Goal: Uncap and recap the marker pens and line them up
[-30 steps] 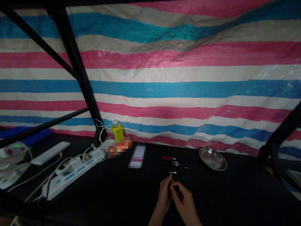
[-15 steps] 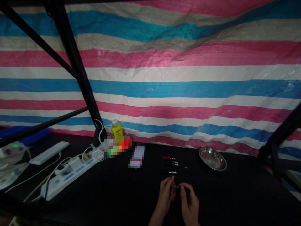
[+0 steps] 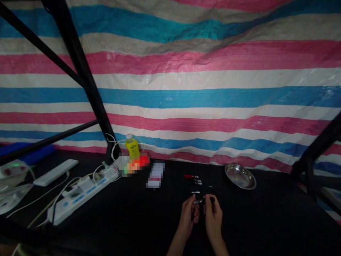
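Note:
A small black-handled tool with a silver metal end spans the gap between my hands, above the black table. My right hand is closed on its dark handle, at the right. At the silver end, the fingertips of my left hand are pinched together against the metal. The tool's exact kind is too small and dark to tell. Just beyond my hands lie similar little tools: one with a red handle, a dark one with a silver end, and others between them. A thin short piece lies to their right.
A round metal dish stands at the back right. Further left are a blurred-out phone-shaped object, a yellow bottle and a white power strip with cables. Black frame bars rise before a striped sheet.
My hands have moved slightly up and away from me. The tool now shows more clearly between them, its dark handle visible in the right hand. The whole view has shifted a little.

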Available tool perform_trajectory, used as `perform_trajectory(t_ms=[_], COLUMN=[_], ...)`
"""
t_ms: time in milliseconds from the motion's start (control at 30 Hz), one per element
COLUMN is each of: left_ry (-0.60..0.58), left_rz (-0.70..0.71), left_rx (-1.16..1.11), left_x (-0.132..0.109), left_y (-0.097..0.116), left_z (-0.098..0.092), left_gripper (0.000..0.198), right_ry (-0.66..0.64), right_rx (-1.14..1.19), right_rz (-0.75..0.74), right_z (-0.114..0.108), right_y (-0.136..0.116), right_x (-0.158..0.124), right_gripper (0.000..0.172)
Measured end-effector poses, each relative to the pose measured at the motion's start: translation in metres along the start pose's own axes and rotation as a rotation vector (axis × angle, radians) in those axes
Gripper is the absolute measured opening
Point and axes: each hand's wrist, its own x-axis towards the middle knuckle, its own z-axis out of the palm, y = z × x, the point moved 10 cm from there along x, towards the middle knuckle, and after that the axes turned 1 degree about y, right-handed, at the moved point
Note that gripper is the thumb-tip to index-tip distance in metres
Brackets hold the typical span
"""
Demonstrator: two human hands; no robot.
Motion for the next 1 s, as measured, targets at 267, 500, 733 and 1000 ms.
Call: perform_trajectory(t_ms=[267, 500, 733, 1000], left_ry=[-0.029, -0.075, -0.064, -0.052], left_rz=[0.010, -0.067, -0.054, 0.004], left_rx=[-0.039, -0.135, -0.162, -0.209], left_x=[0.001, 0.002, -0.004, 0.000], left_y=[0.001, -0.001, 0.002, 0.007], left_z=[0.001, 0.004, 0.003, 0.001], left_gripper=[0.053, 0.051, 0.050, 0.051], right_ry=[-0.159, -0.089, -0.320, -0.479], right_rx=[-0.002, -0.056, -0.627, -0.801], right_rz=[0.021, -0.076, -0.428, -0.506], right_z=[0.024, 0.016, 0.053, 0.077], right_y=[0.005, 0.000, -0.019, 0.007], right_x=[0.010, 0.038, 0.061, 0.042], right_gripper=[0.039, 0.040, 0.033, 0.031])
